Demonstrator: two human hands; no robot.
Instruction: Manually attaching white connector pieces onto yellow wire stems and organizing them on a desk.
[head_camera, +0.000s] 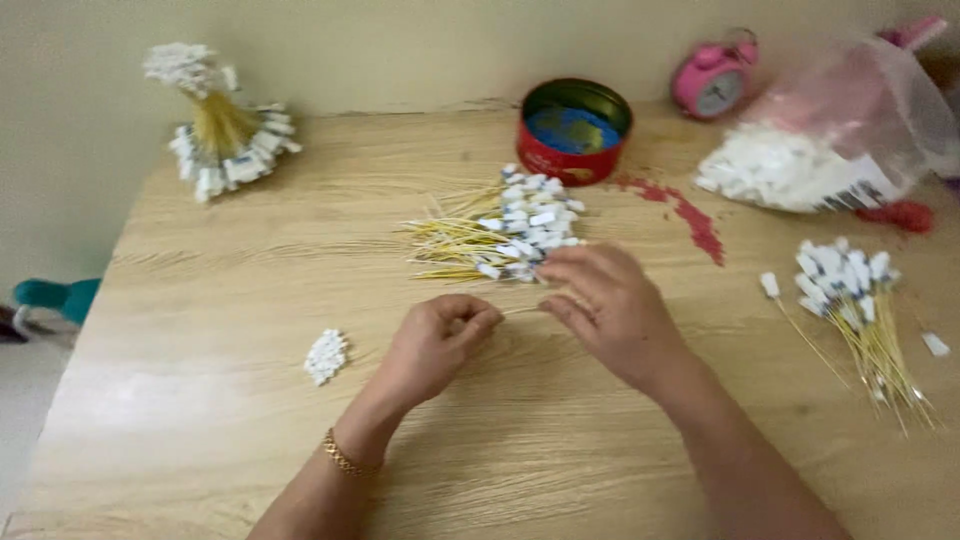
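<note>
My left hand is curled shut over the wooden table, pinching the near end of a thin yellow stick. My right hand has its fingers bent around the stick's other end, just below a loose pile of yellow sticks with white tags. A small cluster of white tags lies to the left of my left hand. A gold bracelet sits on my left wrist.
A red round tin stands behind the pile. A tied bundle of tagged sticks stands at the far left, another bundle lies at right. A clear bag of white tags and a pink alarm clock sit at the back right.
</note>
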